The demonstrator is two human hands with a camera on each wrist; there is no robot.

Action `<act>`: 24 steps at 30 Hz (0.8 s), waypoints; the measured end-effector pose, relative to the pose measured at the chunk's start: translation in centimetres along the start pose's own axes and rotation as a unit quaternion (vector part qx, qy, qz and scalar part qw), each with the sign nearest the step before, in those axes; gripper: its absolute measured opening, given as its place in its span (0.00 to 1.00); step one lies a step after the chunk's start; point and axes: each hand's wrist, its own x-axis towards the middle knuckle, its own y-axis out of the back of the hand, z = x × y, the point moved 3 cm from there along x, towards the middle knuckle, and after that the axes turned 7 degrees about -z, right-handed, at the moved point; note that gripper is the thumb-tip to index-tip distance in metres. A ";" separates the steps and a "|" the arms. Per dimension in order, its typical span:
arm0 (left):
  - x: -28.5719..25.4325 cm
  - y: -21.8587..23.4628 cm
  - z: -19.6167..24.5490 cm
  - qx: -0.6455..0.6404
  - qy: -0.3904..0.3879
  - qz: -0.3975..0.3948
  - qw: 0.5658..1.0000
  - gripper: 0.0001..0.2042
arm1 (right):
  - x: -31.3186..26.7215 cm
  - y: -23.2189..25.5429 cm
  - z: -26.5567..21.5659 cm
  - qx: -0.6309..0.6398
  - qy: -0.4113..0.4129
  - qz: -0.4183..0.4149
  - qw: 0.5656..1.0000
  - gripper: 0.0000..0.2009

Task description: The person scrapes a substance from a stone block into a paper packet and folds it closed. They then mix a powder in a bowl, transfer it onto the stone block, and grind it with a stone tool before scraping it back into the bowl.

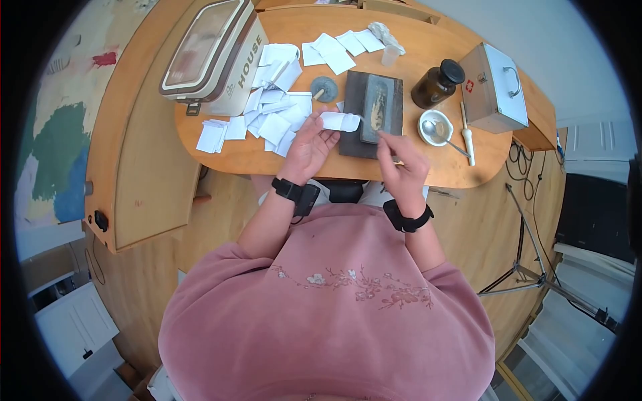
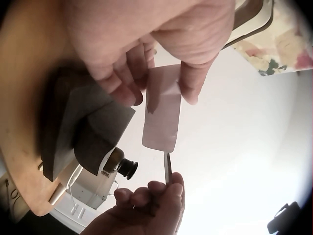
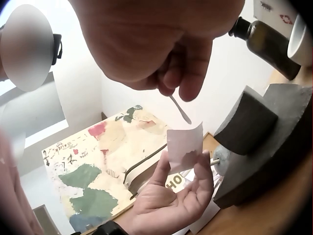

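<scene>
My left hand [image 1: 309,148] holds a small white paper packet [image 2: 162,115] between thumb and fingers, near the dark stone block. A darker patch shows through the paper in both wrist views. My right hand [image 1: 404,167] pinches a slim metal spatula [image 3: 181,110]. Its flattened end points at the packet's open edge, close to the rim in the right wrist view. Just beyond the hands lies a grey stone slab [image 1: 368,130] on a dark base [image 1: 352,123], with tan powder [image 1: 378,110] along its middle.
Loose white papers [image 1: 275,123] lie at left beside a lidded "HOUSE" box [image 1: 227,80] and a round grey disc with a stick [image 1: 324,87]. At right stand a brown bottle [image 1: 429,88], a white bowl [image 1: 428,131] with a spoon, a white pestle [image 1: 467,144] and a white case [image 1: 491,87].
</scene>
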 end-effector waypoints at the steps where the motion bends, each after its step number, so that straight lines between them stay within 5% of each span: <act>1: 0.0 0.0 0.0 -0.004 -0.001 -0.002 1.000 0.23 | 0.0 0.2 0.3 0.000 0.000 0.000 1.000 0.10; 6: 0.3 0.1 -0.1 -0.020 -0.001 -0.008 1.000 0.23 | 0.2 -0.1 2.9 -0.176 0.052 -0.041 0.982 0.12; 16: 0.6 -3.0 0.5 0.075 -0.009 -0.003 0.997 0.21 | 0.9 -0.4 0.5 -0.105 0.040 -0.024 0.993 0.17; 21: 0.9 -6.8 -0.3 0.120 0.011 -0.075 0.990 0.20 | 2.5 -1.0 -1.0 0.059 -0.139 -0.048 0.987 0.10; 24: 0.5 -9.2 0.8 0.165 0.004 -0.073 0.984 0.18 | 2.7 -0.8 -0.9 0.093 -0.148 -0.049 0.983 0.07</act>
